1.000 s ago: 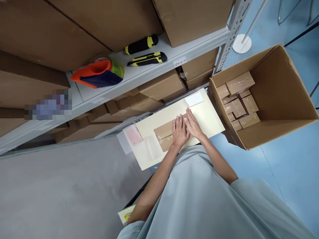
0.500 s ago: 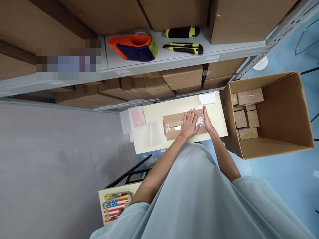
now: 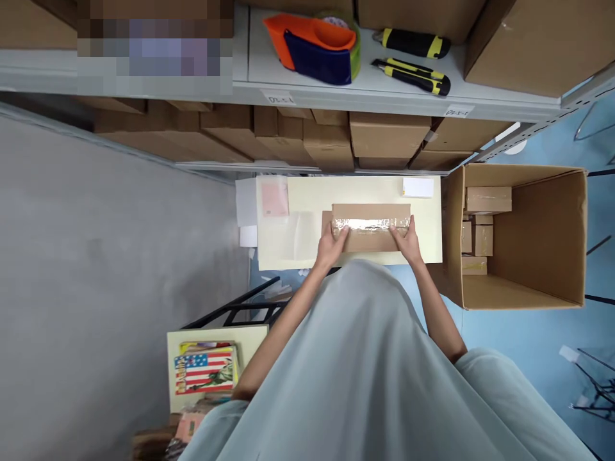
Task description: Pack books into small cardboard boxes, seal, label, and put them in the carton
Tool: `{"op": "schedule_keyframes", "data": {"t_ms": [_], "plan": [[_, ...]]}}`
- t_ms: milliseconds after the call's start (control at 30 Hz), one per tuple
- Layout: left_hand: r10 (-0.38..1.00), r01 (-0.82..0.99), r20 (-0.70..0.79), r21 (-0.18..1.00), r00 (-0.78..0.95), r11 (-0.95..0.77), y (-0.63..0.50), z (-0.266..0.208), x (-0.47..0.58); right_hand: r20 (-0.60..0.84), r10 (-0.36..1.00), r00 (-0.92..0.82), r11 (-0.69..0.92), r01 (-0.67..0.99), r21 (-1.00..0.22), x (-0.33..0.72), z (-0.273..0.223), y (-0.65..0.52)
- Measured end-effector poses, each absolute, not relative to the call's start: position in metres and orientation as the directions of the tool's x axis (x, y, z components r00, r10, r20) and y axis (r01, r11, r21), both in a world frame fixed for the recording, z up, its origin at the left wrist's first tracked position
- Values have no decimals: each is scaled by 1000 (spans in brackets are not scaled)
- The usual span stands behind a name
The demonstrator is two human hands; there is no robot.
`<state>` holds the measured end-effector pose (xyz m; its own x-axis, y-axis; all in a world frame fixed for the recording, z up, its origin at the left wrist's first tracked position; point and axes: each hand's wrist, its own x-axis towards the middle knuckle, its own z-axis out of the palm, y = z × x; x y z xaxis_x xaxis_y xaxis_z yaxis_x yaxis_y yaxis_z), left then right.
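Observation:
Between my two hands is a brown cardboard box with shiny clear tape along its top. My left hand grips its left end, thumb on top. At the right end, my right hand holds it the same way. Another piece of brown cardboard shows from under its left end; whether it is a second box I cannot tell. Beneath lies a pale yellow tabletop, with a small white box near its back right corner and a pink sheet at the left.
A large open carton holding several small taped boxes stands right of the table. On the shelf ahead lie an orange and blue tape dispenser and two utility knives. Books are stacked at lower left.
My left hand has moved from flat on the box's top to its left end. Both hands now hold the box by its ends, and it looks raised. The head view has shifted.

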<state>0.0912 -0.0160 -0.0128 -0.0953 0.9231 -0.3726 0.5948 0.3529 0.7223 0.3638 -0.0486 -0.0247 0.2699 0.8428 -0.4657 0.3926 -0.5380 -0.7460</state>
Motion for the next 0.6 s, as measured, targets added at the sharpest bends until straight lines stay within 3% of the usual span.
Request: {"op": "schedule_keyframes", "data": {"t_ms": [100, 233, 433, 600], "plan": [[878, 575, -452, 680, -160, 455, -10, -13, 108, -426, 849, 314, -529, 464, -711, 355, -29, -47], [825, 640, -531, 569, -194, 517, -1, -18, 111, -299, 920, 253, -386, 452, -804, 356, -26, -46], [857, 602, -499, 648, -129, 467, -2, -22, 101, -379, 885, 270, -460, 373, -806, 357, -18, -43], [896, 503, -441, 764, -51, 404, -14, 12, 92, -368, 883, 293, -449, 291, -845, 358, 32, -58]]}}
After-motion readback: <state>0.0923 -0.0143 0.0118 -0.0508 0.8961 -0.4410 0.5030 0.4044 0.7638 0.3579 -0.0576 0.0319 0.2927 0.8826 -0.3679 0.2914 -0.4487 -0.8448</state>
